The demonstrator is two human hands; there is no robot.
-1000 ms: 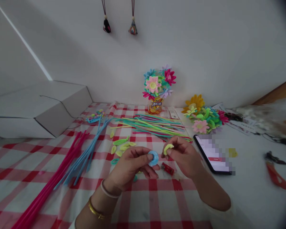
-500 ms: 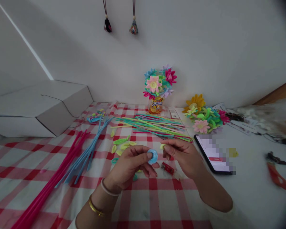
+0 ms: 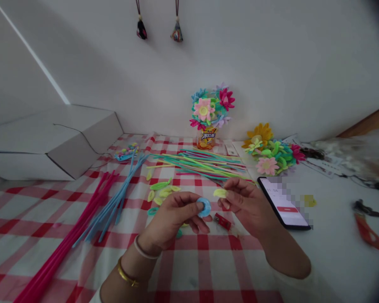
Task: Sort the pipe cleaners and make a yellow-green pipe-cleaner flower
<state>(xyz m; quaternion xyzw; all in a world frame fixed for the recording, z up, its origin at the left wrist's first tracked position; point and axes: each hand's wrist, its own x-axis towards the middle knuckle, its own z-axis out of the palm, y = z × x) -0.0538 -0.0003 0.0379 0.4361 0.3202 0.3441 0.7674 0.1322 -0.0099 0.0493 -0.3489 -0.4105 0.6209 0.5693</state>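
Observation:
My left hand (image 3: 173,216) pinches a small light-blue ring (image 3: 204,207) between thumb and fingers, held just above the red-and-white checked cloth (image 3: 208,269). Close beside it, my right hand (image 3: 244,204) grips a yellow-green petal piece (image 3: 220,192) at its fingertips, a short gap from the ring. A small red object (image 3: 222,221) lies on the cloth under my hands. More yellow-green petals (image 3: 162,192) lie scattered to the left.
Pink sticks (image 3: 69,240) and blue sticks (image 3: 116,200) lie at the left, mixed coloured sticks (image 3: 205,164) behind. A jar of toy flowers (image 3: 210,113), a flower heap (image 3: 270,153), a phone (image 3: 284,202), red-handled pliers (image 3: 368,229) and a white box (image 3: 50,143) stand around.
My right hand has turned the yellow-green petal and brought it a little nearer the blue ring. The left hand stays nearly still.

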